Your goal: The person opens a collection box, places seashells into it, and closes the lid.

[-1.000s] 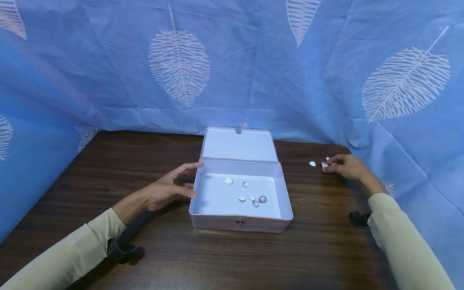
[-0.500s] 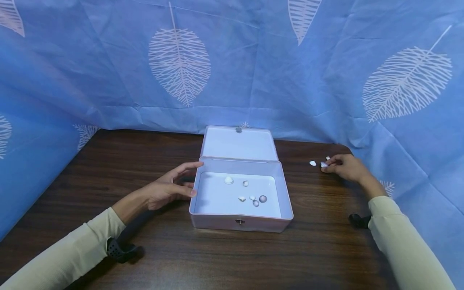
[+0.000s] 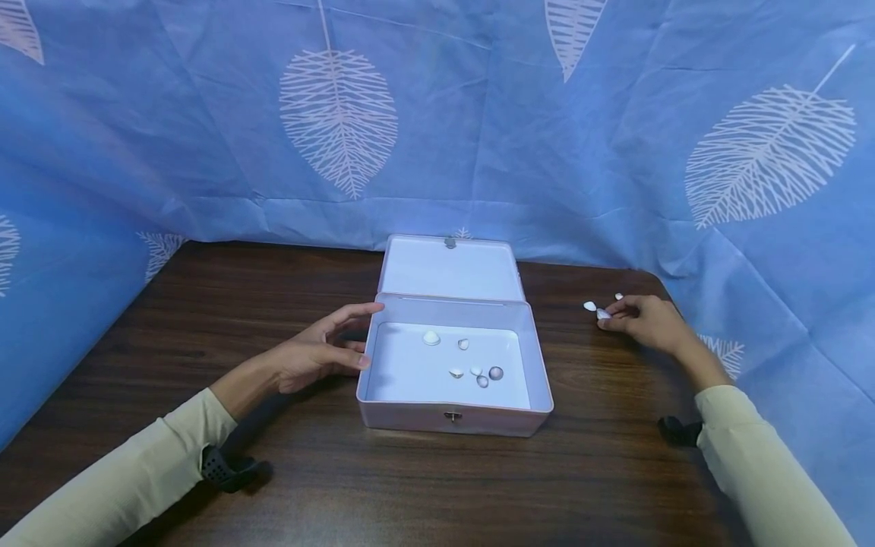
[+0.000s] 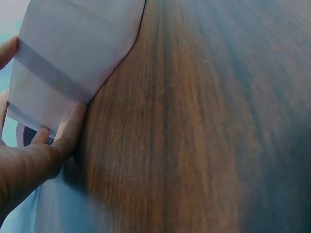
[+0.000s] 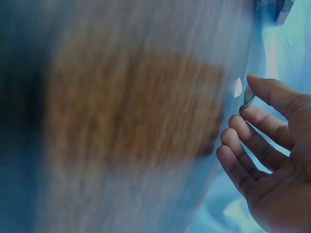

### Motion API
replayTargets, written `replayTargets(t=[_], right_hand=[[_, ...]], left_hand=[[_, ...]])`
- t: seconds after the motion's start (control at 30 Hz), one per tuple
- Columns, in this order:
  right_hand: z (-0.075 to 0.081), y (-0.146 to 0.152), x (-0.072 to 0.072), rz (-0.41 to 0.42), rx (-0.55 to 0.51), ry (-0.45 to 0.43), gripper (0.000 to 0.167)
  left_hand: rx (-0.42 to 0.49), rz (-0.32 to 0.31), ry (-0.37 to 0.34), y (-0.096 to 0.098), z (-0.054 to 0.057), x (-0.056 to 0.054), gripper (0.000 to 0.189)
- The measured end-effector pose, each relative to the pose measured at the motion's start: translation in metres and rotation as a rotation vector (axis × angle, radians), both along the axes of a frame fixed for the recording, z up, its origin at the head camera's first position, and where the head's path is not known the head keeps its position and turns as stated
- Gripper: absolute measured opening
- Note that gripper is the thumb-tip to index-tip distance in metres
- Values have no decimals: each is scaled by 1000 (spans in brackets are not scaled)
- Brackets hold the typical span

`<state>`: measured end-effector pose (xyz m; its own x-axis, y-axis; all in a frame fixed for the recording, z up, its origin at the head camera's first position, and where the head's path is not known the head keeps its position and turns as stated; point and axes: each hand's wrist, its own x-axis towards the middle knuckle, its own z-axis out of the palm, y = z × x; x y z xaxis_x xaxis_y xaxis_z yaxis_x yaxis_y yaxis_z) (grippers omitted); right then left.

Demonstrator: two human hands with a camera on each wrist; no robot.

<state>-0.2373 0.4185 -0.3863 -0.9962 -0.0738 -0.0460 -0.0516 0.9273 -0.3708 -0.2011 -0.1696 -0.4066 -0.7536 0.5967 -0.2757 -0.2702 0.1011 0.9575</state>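
Between thumb and index fingertip, my right hand (image 3: pixel 645 323) pinches a small pale seashell (image 3: pixel 603 314) at the right of the table. In the right wrist view the same shell (image 5: pixel 249 97) shows edge-on at the fingertips, the other fingers loosely bent. Two white shells lie near it: one at its left (image 3: pixel 590 306), a smaller one (image 3: pixel 618 296) behind the hand. My left hand (image 3: pixel 317 353) touches the left side of an open white box (image 3: pixel 451 419), its fingers spread and reaching along the wall. Inside the box lie several shells, among them a white one (image 3: pixel 431 338) and a purplish one (image 3: pixel 495 373).
The box lid (image 3: pixel 451 267) leans back from the hinge toward the blue leaf-print cloth (image 3: pixel 437 137) behind the table. A metal clasp (image 3: pixel 453 416) sits on the box front. Dark wood tabletop (image 3: pixel 294 471) surrounds the box.
My right hand has shifted slightly left and toward me with the pinched shell. My left hand stays at the box, and the shells inside lie as before.
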Motion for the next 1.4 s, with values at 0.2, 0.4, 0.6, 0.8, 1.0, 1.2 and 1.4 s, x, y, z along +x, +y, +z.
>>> replayTargets(t=[0.2, 0.4, 0.6, 0.8, 1.0, 1.2, 1.4], right_hand=[[0, -10, 7, 18, -22, 20, 43], [2, -19, 12, 27, -22, 33, 46], [-2, -16, 9, 54, -84, 67, 46], [19, -38, 19, 73, -62, 69, 51], [28, -52, 22, 93, -63, 114, 47], [40, -71, 25, 116, -73, 133, 47], [50, -91, 29, 143, -96, 163, 42]], left_hand=[[13, -4, -2, 0, 1, 1, 99], [-2, -1, -3, 0, -1, -1, 97], [-1, 2, -3, 1, 1, -1, 97], [2, 5, -5, 1, 3, -1, 97], [-9, 12, -19, 1, 2, 0, 97], [-8, 17, 1, -1, 1, 0, 97], [-3, 17, 6, -1, 0, 0, 97]])
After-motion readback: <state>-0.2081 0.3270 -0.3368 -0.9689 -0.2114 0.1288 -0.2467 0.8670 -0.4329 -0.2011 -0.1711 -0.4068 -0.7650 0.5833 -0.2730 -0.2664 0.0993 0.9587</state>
